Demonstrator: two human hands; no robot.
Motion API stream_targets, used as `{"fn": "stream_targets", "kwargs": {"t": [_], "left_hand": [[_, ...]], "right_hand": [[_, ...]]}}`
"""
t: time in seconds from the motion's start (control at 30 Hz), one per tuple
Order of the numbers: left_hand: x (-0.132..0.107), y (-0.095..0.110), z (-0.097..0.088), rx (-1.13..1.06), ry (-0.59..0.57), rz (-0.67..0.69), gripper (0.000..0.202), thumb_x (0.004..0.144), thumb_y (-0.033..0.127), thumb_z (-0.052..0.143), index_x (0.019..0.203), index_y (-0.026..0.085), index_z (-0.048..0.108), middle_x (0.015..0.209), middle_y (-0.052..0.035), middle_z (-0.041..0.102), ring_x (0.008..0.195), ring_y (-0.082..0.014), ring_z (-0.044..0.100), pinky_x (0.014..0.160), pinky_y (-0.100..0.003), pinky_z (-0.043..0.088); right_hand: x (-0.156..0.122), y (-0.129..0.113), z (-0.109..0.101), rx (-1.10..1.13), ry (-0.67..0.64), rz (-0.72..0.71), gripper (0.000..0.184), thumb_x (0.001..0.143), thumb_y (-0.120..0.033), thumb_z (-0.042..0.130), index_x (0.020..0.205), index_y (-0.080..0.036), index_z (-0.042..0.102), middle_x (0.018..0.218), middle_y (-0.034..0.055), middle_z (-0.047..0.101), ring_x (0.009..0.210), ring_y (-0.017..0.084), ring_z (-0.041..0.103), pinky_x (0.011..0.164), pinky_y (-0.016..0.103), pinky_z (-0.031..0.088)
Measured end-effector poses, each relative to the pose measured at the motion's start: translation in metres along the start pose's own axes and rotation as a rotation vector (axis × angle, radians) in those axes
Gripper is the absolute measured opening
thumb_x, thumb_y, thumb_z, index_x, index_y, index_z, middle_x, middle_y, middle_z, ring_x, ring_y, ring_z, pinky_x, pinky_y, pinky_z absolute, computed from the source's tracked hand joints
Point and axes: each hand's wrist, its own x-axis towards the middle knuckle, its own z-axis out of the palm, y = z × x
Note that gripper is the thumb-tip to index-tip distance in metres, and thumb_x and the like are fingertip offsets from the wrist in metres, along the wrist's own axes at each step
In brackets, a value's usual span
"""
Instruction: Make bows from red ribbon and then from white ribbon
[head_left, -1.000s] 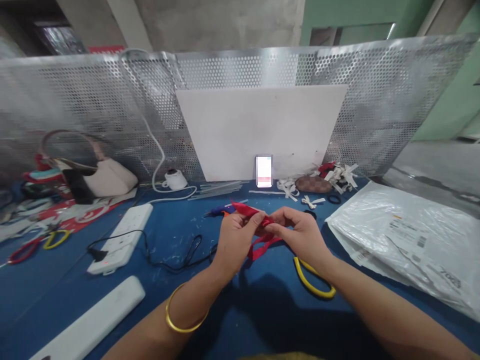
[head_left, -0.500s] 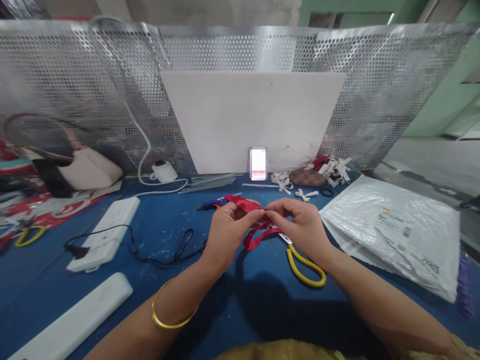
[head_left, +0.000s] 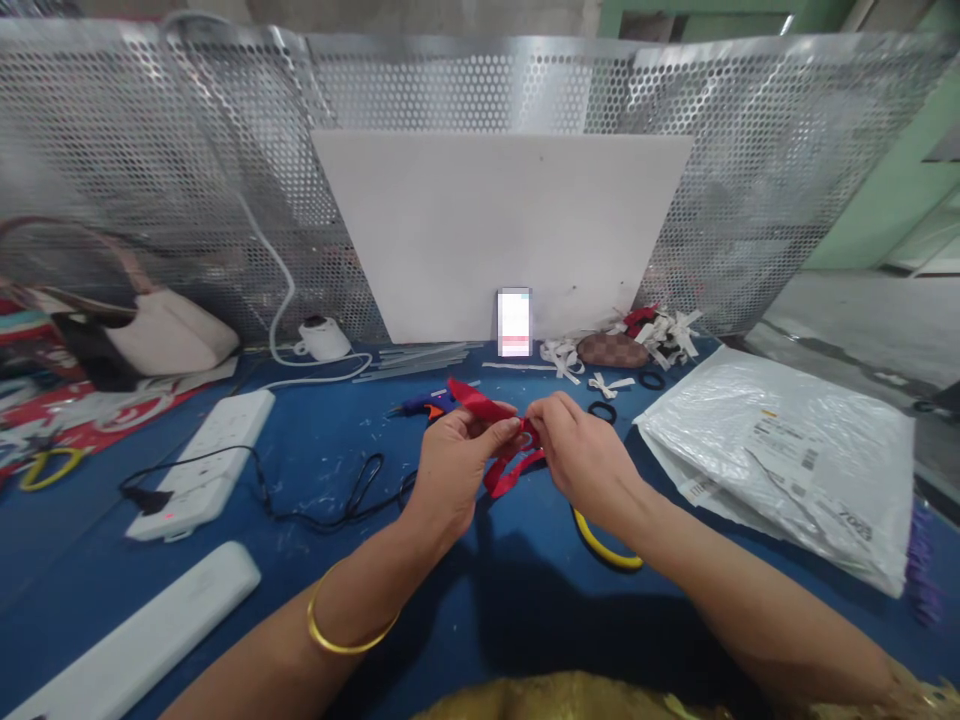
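Note:
Over the middle of the blue table, my left hand (head_left: pixel 456 468) pinches a red ribbon (head_left: pixel 478 402) between thumb and fingers. One pointed end of the ribbon sticks up past the fingers, and a loop hangs below. My right hand (head_left: pixel 581 452) is closed on the same ribbon, just right of the left fingertips; its fingertips are partly hidden. Under the right wrist lie scissors, of which a yellow handle (head_left: pixel 609 550) shows. A blue glue gun (head_left: pixel 426 405) rests behind my left hand.
A lit phone (head_left: pixel 514 322) leans on a white board (head_left: pixel 502 230). White power strips (head_left: pixel 206 465) and a black cord lie left, grey plastic mailers (head_left: pixel 787 460) right. Glue sticks (head_left: pixel 420 360), ribbon scraps (head_left: pixel 671 335), a checked pouch (head_left: pixel 611 349) and black rings (head_left: pixel 602 412) are at the back.
My right hand has turned, its fingers now curled downward at the ribbon, and covers more of the scissors. The left hand keeps its pinch. The whole view has shifted slightly.

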Motion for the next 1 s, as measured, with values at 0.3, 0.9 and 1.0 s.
{"fn": "stream_targets", "kwargs": {"t": [0.3, 0.9, 1.0], "left_hand": [[-0.003, 0.001, 0.002, 0.001, 0.0, -0.024, 0.025, 0.062, 0.023, 0.078, 0.081, 0.011, 0.067, 0.069, -0.0028, 0.068, 0.059, -0.0122, 0.063, 0.064, -0.025, 0.053], [-0.002, 0.001, -0.001, -0.004, -0.022, 0.023, 0.027, 0.063, 0.024, 0.077, 0.085, 0.012, 0.068, 0.074, -0.003, 0.068, 0.063, -0.0112, 0.062, 0.065, -0.023, 0.052], [-0.002, 0.001, -0.001, -0.016, -0.025, 0.016, 0.027, 0.063, 0.023, 0.077, 0.085, 0.012, 0.068, 0.073, -0.0027, 0.068, 0.063, -0.0111, 0.062, 0.065, -0.023, 0.052]], "right_hand": [[0.001, -0.004, -0.005, 0.339, -0.052, 0.181, 0.014, 0.09, -0.015, 0.036, 0.087, -0.018, 0.049, 0.074, 0.0024, 0.06, 0.059, 0.013, 0.053, 0.055, 0.025, 0.033], [0.007, 0.005, -0.012, 0.799, -0.117, 0.261, 0.013, 0.081, -0.025, 0.055, 0.071, -0.016, 0.055, 0.058, -0.0024, 0.058, 0.051, 0.01, 0.055, 0.049, 0.019, 0.04], [0.005, 0.004, -0.012, 0.746, -0.107, 0.214, 0.01, 0.079, -0.016, 0.051, 0.071, -0.017, 0.056, 0.056, -0.0033, 0.058, 0.051, 0.009, 0.055, 0.049, 0.018, 0.038]]}}
